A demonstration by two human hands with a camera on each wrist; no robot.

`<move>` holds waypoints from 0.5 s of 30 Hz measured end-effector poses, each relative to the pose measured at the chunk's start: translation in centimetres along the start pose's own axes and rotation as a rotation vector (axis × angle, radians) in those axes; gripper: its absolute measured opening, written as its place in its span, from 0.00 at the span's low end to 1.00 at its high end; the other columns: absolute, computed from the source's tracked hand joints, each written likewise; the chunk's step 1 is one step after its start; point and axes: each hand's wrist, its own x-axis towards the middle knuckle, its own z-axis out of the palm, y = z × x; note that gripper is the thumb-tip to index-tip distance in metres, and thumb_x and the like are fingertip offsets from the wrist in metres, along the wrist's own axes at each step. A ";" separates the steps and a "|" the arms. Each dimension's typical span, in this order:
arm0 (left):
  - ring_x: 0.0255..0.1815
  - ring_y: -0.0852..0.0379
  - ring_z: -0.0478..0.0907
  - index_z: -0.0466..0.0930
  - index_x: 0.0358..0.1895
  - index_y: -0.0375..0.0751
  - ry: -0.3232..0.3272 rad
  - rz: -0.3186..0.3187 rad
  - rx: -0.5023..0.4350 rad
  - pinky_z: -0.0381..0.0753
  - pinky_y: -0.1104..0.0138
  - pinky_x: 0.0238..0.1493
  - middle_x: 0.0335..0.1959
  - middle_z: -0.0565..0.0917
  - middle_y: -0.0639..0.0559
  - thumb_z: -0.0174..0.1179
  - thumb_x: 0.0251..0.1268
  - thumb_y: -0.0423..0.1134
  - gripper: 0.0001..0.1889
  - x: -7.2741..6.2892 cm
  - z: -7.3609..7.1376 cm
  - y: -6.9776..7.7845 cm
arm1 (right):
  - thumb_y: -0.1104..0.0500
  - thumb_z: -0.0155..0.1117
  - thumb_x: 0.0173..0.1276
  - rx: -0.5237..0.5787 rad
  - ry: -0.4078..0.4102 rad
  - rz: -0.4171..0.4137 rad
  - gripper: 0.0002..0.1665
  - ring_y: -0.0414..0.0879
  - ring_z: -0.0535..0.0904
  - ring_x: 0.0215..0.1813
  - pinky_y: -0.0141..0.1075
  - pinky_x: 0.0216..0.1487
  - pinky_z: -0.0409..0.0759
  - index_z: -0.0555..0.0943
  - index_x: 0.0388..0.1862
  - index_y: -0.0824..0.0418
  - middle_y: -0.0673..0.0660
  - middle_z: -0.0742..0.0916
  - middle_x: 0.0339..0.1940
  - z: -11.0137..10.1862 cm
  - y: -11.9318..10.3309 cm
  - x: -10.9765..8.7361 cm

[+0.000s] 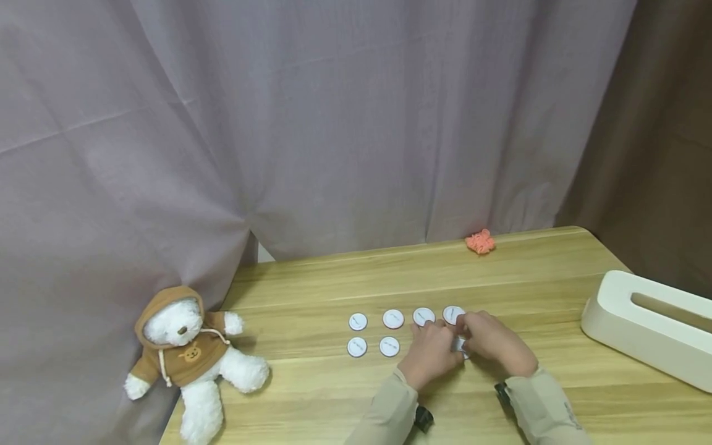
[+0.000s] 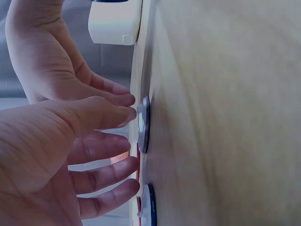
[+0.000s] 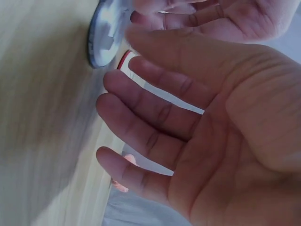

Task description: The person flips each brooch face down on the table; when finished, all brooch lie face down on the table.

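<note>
Several round white badges with dark or red rims and a small thin mark across the middle lie in two rows, such as the badge in the back row. Over the front row's right end, my left hand and right hand come together around a shiny badge. That badge lies on the wood between the thumb tips and fingertips. My left hand's fingers are loosely bent, and my right hand's fingers are spread. Whether the fingertips touch the badge is hard to tell.
At the left edge sits a white teddy bear in a brown hoodie. A cream box with a slot stands at the right. Near the back edge of the wooden table is a coral scrunchie-like item. Grey curtain hangs behind.
</note>
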 end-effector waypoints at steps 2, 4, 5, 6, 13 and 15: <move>0.29 0.62 0.72 0.84 0.32 0.54 -0.008 -0.010 -0.030 0.67 0.58 0.39 0.30 0.78 0.61 0.72 0.54 0.53 0.11 -0.1 -0.1 -0.2 | 0.69 0.72 0.51 0.006 0.004 -0.006 0.10 0.47 0.77 0.32 0.47 0.38 0.78 0.83 0.33 0.62 0.51 0.84 0.28 -0.1 -0.1 0.0; 0.29 0.62 0.71 0.82 0.29 0.54 -0.011 -0.018 -0.047 0.68 0.58 0.40 0.29 0.78 0.62 0.71 0.56 0.53 0.10 -0.2 -0.3 -0.4 | 0.67 0.71 0.56 0.019 0.007 -0.001 0.08 0.47 0.77 0.33 0.47 0.38 0.78 0.82 0.34 0.63 0.53 0.85 0.29 -0.1 -0.1 -0.1; 0.28 0.62 0.71 0.82 0.28 0.54 -0.013 -0.016 -0.051 0.68 0.58 0.39 0.28 0.77 0.62 0.70 0.57 0.52 0.10 -0.3 -0.3 -0.5 | 0.67 0.71 0.58 0.024 0.008 0.003 0.07 0.47 0.77 0.32 0.47 0.37 0.77 0.82 0.35 0.64 0.53 0.84 0.29 -0.2 0.0 -0.2; 0.29 0.61 0.72 0.82 0.28 0.54 -0.011 -0.013 -0.051 0.68 0.57 0.39 0.28 0.78 0.61 0.69 0.59 0.51 0.09 -0.4 -0.4 -0.6 | 0.66 0.70 0.59 0.029 0.010 0.009 0.07 0.47 0.77 0.33 0.47 0.37 0.78 0.82 0.36 0.65 0.54 0.85 0.30 -0.2 0.0 -0.2; 0.40 0.58 0.77 0.91 0.41 0.52 0.007 -0.025 -0.109 0.68 0.56 0.43 0.44 0.85 0.61 0.62 0.66 0.48 0.09 -0.5 -1.2 -1.2 | 0.65 0.68 0.61 0.032 0.060 0.004 0.13 0.45 0.74 0.30 0.44 0.34 0.75 0.82 0.43 0.70 0.51 0.82 0.27 -0.6 0.5 -0.4; 0.42 0.57 0.77 0.91 0.41 0.52 -0.001 -0.035 -0.121 0.68 0.57 0.41 0.46 0.85 0.61 0.60 0.67 0.47 0.11 -0.5 -1.3 -1.4 | 0.64 0.69 0.61 0.024 0.088 -0.016 0.14 0.46 0.74 0.30 0.45 0.34 0.75 0.82 0.44 0.71 0.52 0.81 0.27 -0.8 0.4 -0.5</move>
